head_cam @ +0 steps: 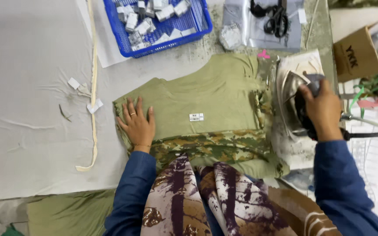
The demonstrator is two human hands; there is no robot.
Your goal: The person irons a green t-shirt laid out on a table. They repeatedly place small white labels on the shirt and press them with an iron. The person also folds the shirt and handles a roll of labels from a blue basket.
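Observation:
An olive-green garment piece [206, 98] with a camouflage band [211, 146] and a small white label [196, 116] lies flat on the table. My left hand [136, 124] presses flat on its left end, fingers spread, a ring on one finger. My right hand [322, 109] grips the dark handle of a steam iron [292, 94], which rests tilted on a worn white pad [300, 150] just right of the garment. The iron's metal soleplate faces left.
A blue basket [200, 26] of small grey-white parts sits at the top. Black scissors [276, 19] lie on a grey bag at top right. A cardboard box [357, 54] stands at the right edge. A cream tape strip [94, 87] runs down the grey cloth on the left.

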